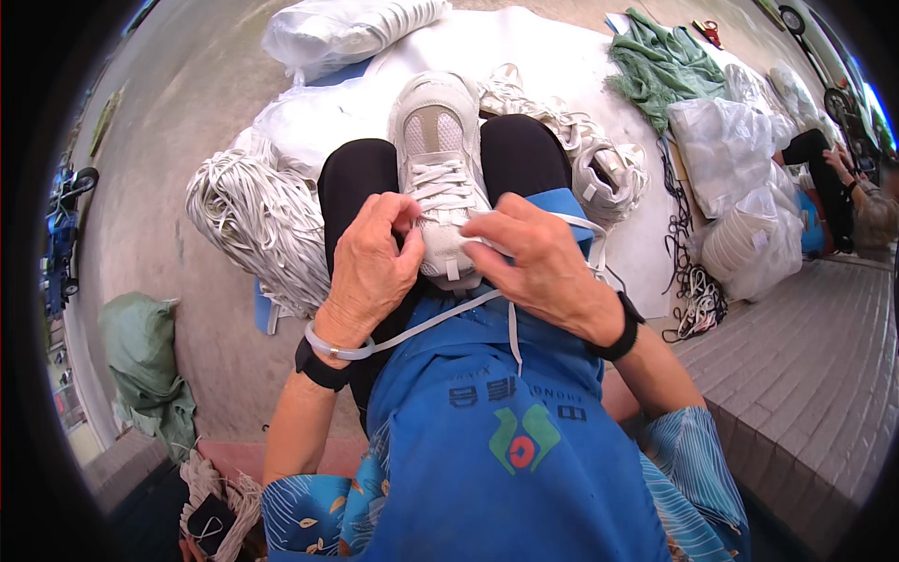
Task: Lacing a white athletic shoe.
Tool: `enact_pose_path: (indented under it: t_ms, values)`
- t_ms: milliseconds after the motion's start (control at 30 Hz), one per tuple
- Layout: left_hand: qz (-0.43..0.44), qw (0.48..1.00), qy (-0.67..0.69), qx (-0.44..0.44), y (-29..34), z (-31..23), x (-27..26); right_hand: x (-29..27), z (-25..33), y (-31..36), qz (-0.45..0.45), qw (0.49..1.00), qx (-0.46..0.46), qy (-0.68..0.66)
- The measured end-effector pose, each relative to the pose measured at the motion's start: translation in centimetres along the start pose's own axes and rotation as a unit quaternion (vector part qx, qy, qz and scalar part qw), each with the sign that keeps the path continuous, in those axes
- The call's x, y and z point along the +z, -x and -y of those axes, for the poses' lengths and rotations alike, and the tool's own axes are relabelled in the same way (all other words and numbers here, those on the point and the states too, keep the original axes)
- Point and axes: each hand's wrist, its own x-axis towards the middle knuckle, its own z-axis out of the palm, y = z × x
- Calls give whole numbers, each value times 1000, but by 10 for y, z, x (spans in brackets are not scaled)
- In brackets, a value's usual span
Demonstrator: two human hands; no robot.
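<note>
A light grey sneaker (pixel 435 126) with mesh panels rests between my black-clad knees, its rounded toe pointing away from me. White shoelace (pixel 442 187) criss-crosses its front, and loose lace ends trail over the blue apron (pixel 468 440). My left hand (pixel 377 253) grips the sneaker's left side by the eyelets, thumb and forefinger curled in. On the opposite side, my right hand (pixel 529 258) pinches the lace over the tongue; its fingertips partly hide the spot. One lace length loops out to the right of that hand.
Left of my knees lies a thick bundle of white laces (pixel 253 220). Several more sneakers (pixel 599 178) sit beyond my right knee on a white sheet (pixel 524 47). Plastic-wrapped packs (pixel 740 150), green cloth (pixel 665 66) and dark cords (pixel 679 225) lie right. Another person's hand (pixel 840 164) shows far right.
</note>
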Motion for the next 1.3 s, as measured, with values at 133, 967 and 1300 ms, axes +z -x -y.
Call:
enact_pose_path:
  t_ms: [133, 967, 1300]
  values:
    - [24, 998, 38, -47, 2, 7, -5, 25, 3, -16, 14, 999, -17, 38]
    - [14, 993, 119, -4, 4, 31, -3, 9, 15, -74, 318, 922, 204, -81]
    - [8, 993, 115, -20, 3, 28, -3, 18, 14, -61, 7, 997, -17, 81]
